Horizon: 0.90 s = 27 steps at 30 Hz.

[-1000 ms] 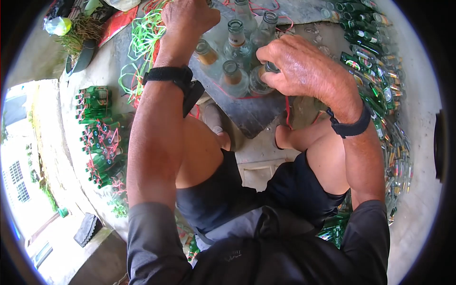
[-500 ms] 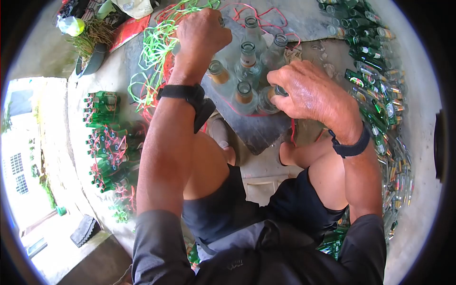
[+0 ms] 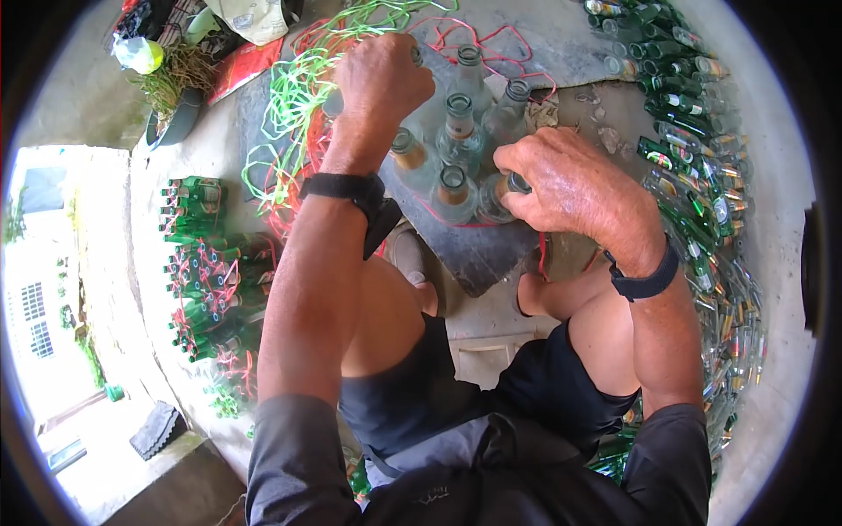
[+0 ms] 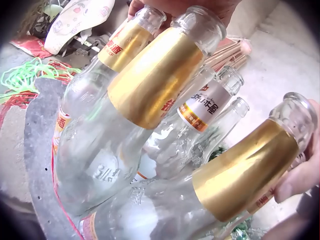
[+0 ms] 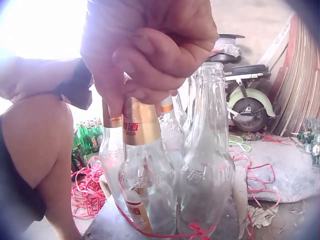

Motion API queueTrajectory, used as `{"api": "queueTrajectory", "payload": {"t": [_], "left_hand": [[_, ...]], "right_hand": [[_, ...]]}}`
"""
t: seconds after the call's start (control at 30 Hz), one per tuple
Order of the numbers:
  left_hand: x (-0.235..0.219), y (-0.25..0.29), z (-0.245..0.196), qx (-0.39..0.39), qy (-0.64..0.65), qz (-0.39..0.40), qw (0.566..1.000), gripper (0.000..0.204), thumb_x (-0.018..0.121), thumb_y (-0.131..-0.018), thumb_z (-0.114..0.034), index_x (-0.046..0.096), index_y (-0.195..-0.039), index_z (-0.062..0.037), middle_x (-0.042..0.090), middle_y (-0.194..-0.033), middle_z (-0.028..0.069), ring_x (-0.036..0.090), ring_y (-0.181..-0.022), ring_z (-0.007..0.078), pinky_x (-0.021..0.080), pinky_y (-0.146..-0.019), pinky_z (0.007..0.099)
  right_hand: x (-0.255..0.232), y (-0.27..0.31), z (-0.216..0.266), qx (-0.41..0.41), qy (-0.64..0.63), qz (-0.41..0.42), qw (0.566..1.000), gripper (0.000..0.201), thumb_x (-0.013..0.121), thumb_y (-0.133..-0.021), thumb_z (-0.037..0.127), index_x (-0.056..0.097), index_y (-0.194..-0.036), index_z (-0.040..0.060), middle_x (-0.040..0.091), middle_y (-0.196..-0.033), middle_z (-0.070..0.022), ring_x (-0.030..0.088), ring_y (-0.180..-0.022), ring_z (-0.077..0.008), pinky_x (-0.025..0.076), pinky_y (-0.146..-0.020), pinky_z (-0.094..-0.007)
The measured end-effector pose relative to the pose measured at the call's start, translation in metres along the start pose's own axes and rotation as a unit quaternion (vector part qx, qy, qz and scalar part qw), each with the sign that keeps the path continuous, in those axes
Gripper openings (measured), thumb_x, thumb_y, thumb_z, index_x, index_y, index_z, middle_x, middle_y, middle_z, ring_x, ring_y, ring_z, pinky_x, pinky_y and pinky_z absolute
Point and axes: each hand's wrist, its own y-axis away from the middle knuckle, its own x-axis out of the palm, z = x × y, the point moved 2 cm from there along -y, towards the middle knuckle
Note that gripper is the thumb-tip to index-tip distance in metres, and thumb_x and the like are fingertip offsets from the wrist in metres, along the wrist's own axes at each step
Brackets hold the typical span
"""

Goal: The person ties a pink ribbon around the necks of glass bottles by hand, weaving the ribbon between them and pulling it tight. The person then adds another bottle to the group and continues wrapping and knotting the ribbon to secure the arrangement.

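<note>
Several clear glass bottles stand upright in a cluster on a dark grey slab [image 3: 474, 259], with gold foil on some of their necks. My right hand [image 3: 583, 188] grips the neck of a gold-necked bottle [image 5: 142, 125] at the near right of the cluster, thumb and fingers curled near its mouth. On the far left side, my left hand [image 3: 383, 77] is curled round the top of another bottle [image 4: 125, 47], partly hidden behind nearer necks. A red string [image 5: 200, 230] runs round the bottles low down, knotted in the right wrist view.
Tangled green string [image 3: 303, 96] and red string lie left of the slab. Bundles of green bottles [image 3: 197, 272] stand on the floor at left. A long stack of bottles [image 3: 693, 167] lines the right wall. A scooter [image 5: 247, 95] is parked beyond the slab.
The head view has shifted, so slab, bottles and hands appear lower and slightly further right. Both hands keep their grips, and the cluster holds its arrangement.
</note>
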Motion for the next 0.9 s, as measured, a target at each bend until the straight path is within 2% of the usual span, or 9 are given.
{"api": "queueTrajectory", "payload": {"t": [0.07, 0.23, 0.3, 0.7, 0.8, 0.87, 0.9], "left_hand": [[0.0029, 0.0003, -0.0003, 0.01, -0.001, -0.01, 1.0, 0.035, 0.079, -0.073, -0.033, 0.077, -0.1, -0.0103, 0.076, -0.091, 0.0171, 0.073, -0.089, 0.0395, 0.057, -0.08, 0.0505], [0.0, 0.0019, -0.002, 0.021, 0.017, -0.013, 1.0, 0.034, 0.078, -0.074, -0.032, 0.077, -0.1, -0.0103, 0.076, -0.091, 0.0174, 0.073, -0.089, 0.0401, 0.056, -0.08, 0.0512], [-0.0017, 0.0028, -0.0053, 0.011, 0.006, -0.006, 1.0, 0.029, 0.068, -0.07, -0.018, 0.08, -0.095, -0.0121, 0.077, -0.093, 0.0179, 0.074, -0.092, 0.038, 0.057, -0.083, 0.0483], [-0.0016, 0.007, -0.0064, 0.011, -0.008, -0.02, 1.0, 0.031, 0.067, -0.071, -0.019, 0.08, -0.099, -0.0137, 0.077, -0.092, 0.0167, 0.075, -0.092, 0.0373, 0.057, -0.082, 0.0479], [-0.0015, 0.0086, -0.005, 0.003, 0.013, -0.016, 1.0, 0.029, 0.067, -0.072, -0.02, 0.08, -0.097, -0.0142, 0.077, -0.092, 0.0164, 0.075, -0.091, 0.0378, 0.057, -0.08, 0.0492], [-0.0011, 0.0086, -0.003, 0.002, 0.022, -0.01, 1.0, 0.029, 0.071, -0.073, -0.026, 0.078, -0.098, -0.013, 0.077, -0.093, 0.0166, 0.074, -0.091, 0.0393, 0.057, -0.08, 0.0508], [-0.0008, 0.0086, -0.0018, 0.002, 0.031, -0.004, 1.0, 0.031, 0.076, -0.074, -0.032, 0.076, -0.098, -0.0117, 0.076, -0.094, 0.0168, 0.073, -0.091, 0.0408, 0.056, -0.081, 0.0524]], "right_hand": [[-0.0012, -0.0024, 0.0009, 0.021, 0.003, 0.042, 0.999, 0.022, 0.072, -0.08, 0.018, 0.063, -0.082, -0.0028, 0.064, -0.075, -0.0286, 0.065, -0.084, -0.0495, 0.052, -0.077, -0.0543], [0.0011, -0.0006, -0.0011, 0.013, -0.004, 0.023, 1.0, 0.022, 0.072, -0.079, 0.017, 0.063, -0.081, -0.0035, 0.064, -0.076, -0.0293, 0.065, -0.084, -0.0497, 0.052, -0.077, -0.0543], [0.0014, -0.0004, -0.0007, 0.004, -0.008, 0.006, 1.0, 0.022, 0.072, -0.078, 0.016, 0.064, -0.081, -0.0036, 0.064, -0.076, -0.0295, 0.065, -0.084, -0.0498, 0.052, -0.076, -0.0543], [0.0006, -0.0051, 0.0006, 0.028, -0.022, 0.024, 0.999, 0.022, 0.071, -0.078, 0.015, 0.061, -0.084, -0.0044, 0.063, -0.077, -0.0307, 0.064, -0.084, -0.0514, 0.052, -0.076, -0.0557], [0.003, -0.0036, 0.0, 0.034, -0.017, 0.035, 0.999, 0.027, 0.074, -0.08, 0.02, 0.063, -0.085, -0.0043, 0.063, -0.076, -0.0301, 0.064, -0.083, -0.0508, 0.052, -0.076, -0.0553], [0.0062, 0.0005, -0.001, -0.006, 0.008, -0.059, 0.998, 0.036, 0.077, -0.082, 0.029, 0.064, -0.087, -0.0038, 0.063, -0.075, -0.0286, 0.064, -0.08, -0.0497, 0.052, -0.074, -0.0547], [0.0055, 0.0005, -0.001, -0.007, 0.007, -0.058, 0.998, 0.036, 0.077, -0.082, 0.029, 0.064, -0.087, -0.0038, 0.063, -0.075, -0.0286, 0.064, -0.08, -0.0497, 0.052, -0.074, -0.0547]]}}
